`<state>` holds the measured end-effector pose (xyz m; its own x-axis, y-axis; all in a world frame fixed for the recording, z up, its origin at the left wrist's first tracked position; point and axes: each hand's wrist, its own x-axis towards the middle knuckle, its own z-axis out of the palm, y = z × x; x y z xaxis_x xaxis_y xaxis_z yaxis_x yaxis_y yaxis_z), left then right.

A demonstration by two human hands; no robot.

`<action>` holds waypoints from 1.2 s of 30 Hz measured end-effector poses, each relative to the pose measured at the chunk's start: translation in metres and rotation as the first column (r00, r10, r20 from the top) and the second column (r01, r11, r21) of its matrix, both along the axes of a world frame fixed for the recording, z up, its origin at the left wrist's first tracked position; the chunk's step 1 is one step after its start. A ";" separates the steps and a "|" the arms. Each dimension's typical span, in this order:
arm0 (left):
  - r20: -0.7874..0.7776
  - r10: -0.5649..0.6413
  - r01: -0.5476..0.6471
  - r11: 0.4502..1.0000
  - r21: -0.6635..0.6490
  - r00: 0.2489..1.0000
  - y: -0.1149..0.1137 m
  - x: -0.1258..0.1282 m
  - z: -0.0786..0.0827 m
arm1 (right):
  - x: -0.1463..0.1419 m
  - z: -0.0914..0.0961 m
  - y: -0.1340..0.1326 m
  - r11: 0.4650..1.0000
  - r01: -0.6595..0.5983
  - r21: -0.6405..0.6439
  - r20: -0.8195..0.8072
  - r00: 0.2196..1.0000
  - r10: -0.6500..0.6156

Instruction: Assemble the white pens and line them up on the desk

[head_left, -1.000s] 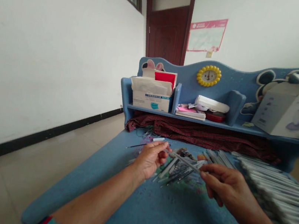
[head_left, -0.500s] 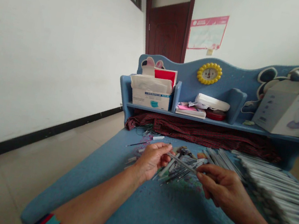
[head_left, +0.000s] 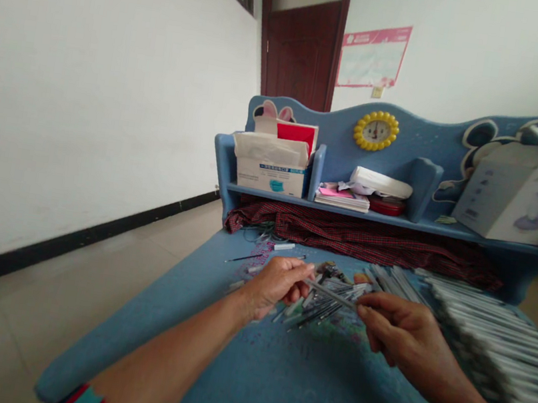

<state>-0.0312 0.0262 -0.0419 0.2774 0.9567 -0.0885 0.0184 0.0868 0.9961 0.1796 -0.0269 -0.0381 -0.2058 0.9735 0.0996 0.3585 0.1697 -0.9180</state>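
Observation:
Between my hands is a thin grey pen (head_left: 333, 294), held slanting slightly down to the right above the desk. My left hand (head_left: 277, 285) pinches its left end between thumb and fingers. My right hand (head_left: 399, 329) grips the other end with thumb and forefinger; its other fingers are curled. Behind and below the pen lies a loose pile of thin dark pen refills (head_left: 321, 310), partly hidden by my hands. A long stack of grey pens (head_left: 497, 330) lies to the right, beyond my right forearm.
A white cap-like piece (head_left: 284, 247) and a dark refill (head_left: 243, 258) lie on the blue desk (head_left: 242, 379) at the left. Checked cloth (head_left: 369, 240) is tucked under the shelf, which bears a mask box (head_left: 273, 176), papers (head_left: 342, 201) and a large white box (head_left: 523, 192).
Both hands hold the pen as before, with only a very slight shift. The camera view has moved a little.

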 end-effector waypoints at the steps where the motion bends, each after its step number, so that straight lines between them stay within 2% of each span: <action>1: 0.035 -0.045 0.046 0.998 -0.031 0.998 0.000 -0.003 0.003 | 0.000 0.001 0.000 1.000 0.005 0.004 -0.004 1.000 -0.005; 4: 0.157 -0.164 0.181 0.978 -0.104 0.974 0.002 -0.011 0.009 | 0.001 0.001 0.000 1.000 0.014 0.007 -0.025 1.000 -0.014; 6: 0.209 -0.187 0.214 0.971 -0.111 0.960 0.003 -0.015 0.011 | 0.001 0.001 0.001 1.000 0.008 0.008 -0.035 0.999 -0.008; 12: 0.242 -0.158 0.184 0.979 -0.088 0.957 0.001 -0.011 0.008 | 0.000 -0.001 0.002 1.000 -0.024 0.018 -0.007 1.000 0.024; 18: 0.230 -0.093 0.109 0.992 -0.057 0.969 -0.003 -0.003 0.006 | -0.003 -0.003 -0.001 0.992 0.037 0.120 0.000 0.999 -0.038; 26: 0.299 -0.072 0.103 0.991 -0.090 0.952 -0.007 0.002 0.002 | -0.003 -0.008 0.000 0.966 0.053 0.252 0.011 0.998 -0.058; 32: 0.252 -0.073 0.090 0.994 -0.055 0.965 -0.007 0.002 0.005 | -0.005 -0.013 0.000 0.958 0.040 0.283 0.058 0.997 -0.058; 36: 0.140 -0.149 0.152 0.988 -0.015 0.979 -0.004 -0.004 0.010 | -0.001 -0.005 0.004 0.970 -0.017 0.241 0.062 0.998 0.002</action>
